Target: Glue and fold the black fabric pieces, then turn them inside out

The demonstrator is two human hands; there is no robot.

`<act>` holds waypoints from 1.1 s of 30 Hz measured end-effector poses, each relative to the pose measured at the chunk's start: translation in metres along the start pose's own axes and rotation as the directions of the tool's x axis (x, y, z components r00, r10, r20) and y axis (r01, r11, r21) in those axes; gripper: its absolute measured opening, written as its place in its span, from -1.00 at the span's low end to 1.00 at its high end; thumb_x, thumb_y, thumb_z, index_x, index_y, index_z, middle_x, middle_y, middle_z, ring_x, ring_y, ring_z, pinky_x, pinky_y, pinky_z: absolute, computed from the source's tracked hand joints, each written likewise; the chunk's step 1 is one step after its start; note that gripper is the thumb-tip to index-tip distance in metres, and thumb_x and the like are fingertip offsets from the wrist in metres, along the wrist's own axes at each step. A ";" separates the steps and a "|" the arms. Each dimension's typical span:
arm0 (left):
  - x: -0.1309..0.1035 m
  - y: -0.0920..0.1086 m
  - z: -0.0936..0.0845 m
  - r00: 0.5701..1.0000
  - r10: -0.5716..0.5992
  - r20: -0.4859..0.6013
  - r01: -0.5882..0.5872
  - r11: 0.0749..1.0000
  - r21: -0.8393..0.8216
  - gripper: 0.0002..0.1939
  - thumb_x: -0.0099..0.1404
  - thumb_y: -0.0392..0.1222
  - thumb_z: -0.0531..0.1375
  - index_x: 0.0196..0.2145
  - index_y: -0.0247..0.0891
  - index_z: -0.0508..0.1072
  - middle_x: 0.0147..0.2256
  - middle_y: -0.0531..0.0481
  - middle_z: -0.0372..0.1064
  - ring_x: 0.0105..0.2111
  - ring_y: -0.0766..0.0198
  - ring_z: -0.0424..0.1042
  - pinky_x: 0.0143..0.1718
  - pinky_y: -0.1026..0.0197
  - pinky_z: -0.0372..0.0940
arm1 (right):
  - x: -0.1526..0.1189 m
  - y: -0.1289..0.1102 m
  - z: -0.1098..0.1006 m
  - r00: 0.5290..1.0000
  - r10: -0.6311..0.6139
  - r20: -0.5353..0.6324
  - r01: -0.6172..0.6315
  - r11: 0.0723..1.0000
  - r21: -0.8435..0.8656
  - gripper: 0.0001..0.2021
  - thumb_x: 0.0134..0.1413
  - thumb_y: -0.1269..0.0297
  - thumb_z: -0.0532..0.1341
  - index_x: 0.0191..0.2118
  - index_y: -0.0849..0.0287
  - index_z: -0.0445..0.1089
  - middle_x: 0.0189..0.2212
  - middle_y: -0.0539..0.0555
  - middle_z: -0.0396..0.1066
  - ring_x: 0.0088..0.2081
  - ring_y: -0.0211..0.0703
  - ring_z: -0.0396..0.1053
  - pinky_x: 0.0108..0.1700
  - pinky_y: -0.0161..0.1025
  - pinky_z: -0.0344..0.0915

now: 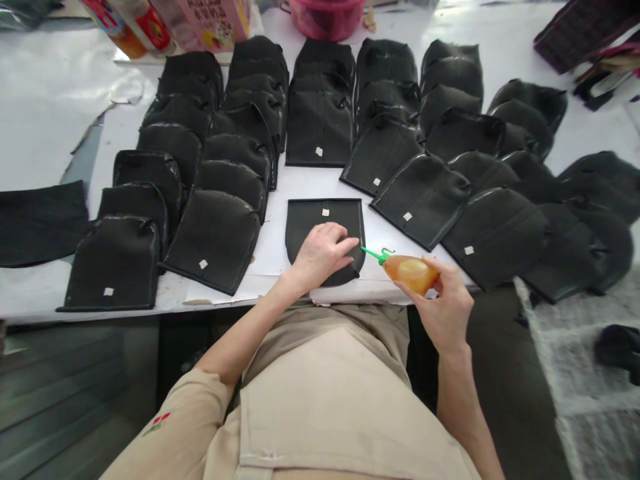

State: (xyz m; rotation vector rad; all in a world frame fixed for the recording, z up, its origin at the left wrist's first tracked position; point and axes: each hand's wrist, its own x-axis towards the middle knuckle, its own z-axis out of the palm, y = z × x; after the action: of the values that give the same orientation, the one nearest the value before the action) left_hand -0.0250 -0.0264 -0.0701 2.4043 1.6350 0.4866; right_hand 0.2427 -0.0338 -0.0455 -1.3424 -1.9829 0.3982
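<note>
Most likely at the edge-gluing step, to judge by the pose: pointing the green nozzle point(373, 254) of an amber squeeze bottle point(410, 273) at the right side of a rounded black panel point(303, 230). Laid singly near the middle of the front edge of the worktop point(313, 183), straight end toward the back edge, curved end toward the front edge, with a small pale sticker point(325, 213) near the straight end. Impossible to tell from this view: contact between nozzle and rim, or any flow of liquid.

By judgement, calling next for a light, even squeeze and a steady draw along the rim toward the front curve, with fingertips clear of the nozzle and enough pressure against sliding.

Resting palm down on the panel with the left hand point(325, 250), fingers bent and loosely parted, gripping nothing visible, thumb and forefinger just beside the nozzle tip. Slanting in over the worktop's front edge from the left. Gripping the bottle's wide body with the right hand point(447, 300), wrapped from the right and raised about the front edge, with the bottle tipped nearly level. Beyond, toward the back edge and both sides, in overlapping columns: similar black panels point(320, 123).
</note>
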 end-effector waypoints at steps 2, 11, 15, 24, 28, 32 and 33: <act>-0.009 0.008 0.001 0.992 0.106 0.069 -0.099 0.991 -0.093 -0.69 0.31 -0.10 0.30 -0.01 -0.19 0.52 -0.08 -0.15 0.42 -0.04 0.05 0.41 0.00 0.01 0.32 | -0.002 0.000 0.000 1.000 0.019 0.003 -0.019 1.000 0.019 -0.51 0.07 0.05 0.43 0.06 0.12 0.39 -0.12 0.12 0.47 -0.13 0.05 0.47 -0.09 -0.02 0.46; -0.024 0.007 0.022 0.997 0.079 -0.017 -0.081 0.982 -0.173 -0.80 0.35 -0.11 0.27 -0.13 -0.23 0.56 -0.09 -0.15 0.40 -0.07 0.12 0.38 -0.01 0.09 0.34 | -0.024 -0.001 -0.003 0.991 0.135 0.015 -0.136 0.987 0.082 -0.48 0.02 0.08 0.46 0.08 0.08 0.39 -0.08 0.11 0.46 -0.06 0.06 0.45 0.00 0.02 0.44; -0.026 0.006 0.025 0.998 0.068 -0.017 -0.070 0.982 -0.177 -0.82 0.35 -0.12 0.27 -0.13 -0.20 0.55 -0.08 -0.14 0.39 -0.06 0.12 0.38 0.00 0.07 0.34 | -0.032 -0.002 -0.005 0.988 0.152 0.017 -0.153 0.986 0.068 -0.48 0.02 0.06 0.46 0.08 0.09 0.39 -0.10 0.12 0.46 -0.07 0.07 0.46 -0.06 -0.01 0.46; -0.027 0.006 0.025 0.998 0.063 -0.031 -0.068 0.978 -0.197 -0.82 0.36 -0.12 0.26 -0.14 -0.22 0.55 -0.07 -0.15 0.40 -0.03 0.11 0.38 0.02 0.05 0.35 | -0.047 -0.005 -0.009 0.980 0.197 0.035 -0.200 0.973 0.119 -0.49 0.03 0.06 0.45 0.07 0.08 0.38 -0.09 0.13 0.45 -0.07 0.07 0.45 -0.10 -0.01 0.47; -0.027 0.007 0.023 0.998 0.054 -0.023 -0.057 0.979 -0.193 -0.83 0.35 -0.13 0.26 -0.14 -0.21 0.55 -0.07 -0.15 0.41 -0.03 0.10 0.39 0.02 0.05 0.35 | -0.053 -0.007 -0.011 0.978 0.203 0.045 -0.208 0.970 0.129 -0.47 0.01 0.10 0.46 0.08 0.07 0.38 -0.09 0.11 0.44 -0.08 0.05 0.45 -0.11 -0.04 0.47; -0.027 0.007 0.024 0.999 0.037 -0.007 -0.037 0.979 -0.199 -0.83 0.35 -0.13 0.26 -0.13 -0.18 0.54 -0.05 -0.14 0.41 -0.02 0.10 0.39 0.03 0.04 0.35 | -0.058 -0.010 -0.014 0.976 0.208 0.062 -0.216 0.964 0.158 -0.49 0.02 0.11 0.45 0.08 0.05 0.39 -0.11 0.10 0.44 -0.10 0.04 0.44 -0.14 -0.06 0.47; -0.027 0.007 0.024 0.999 0.034 -0.008 -0.035 0.978 -0.204 -0.83 0.35 -0.12 0.26 -0.13 -0.18 0.54 -0.05 -0.13 0.41 -0.02 0.11 0.40 0.03 0.04 0.35 | -0.059 -0.010 -0.015 0.975 0.211 0.066 -0.219 0.962 0.162 -0.50 0.02 0.12 0.45 0.08 0.05 0.39 -0.11 0.10 0.44 -0.11 0.03 0.44 -0.13 -0.06 0.47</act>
State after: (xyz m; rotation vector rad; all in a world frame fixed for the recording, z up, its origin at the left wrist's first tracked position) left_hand -0.0193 -0.0535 -0.0949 2.2851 1.4676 0.6332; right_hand 0.2594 -0.0935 -0.0512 -1.4550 -1.8014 0.6901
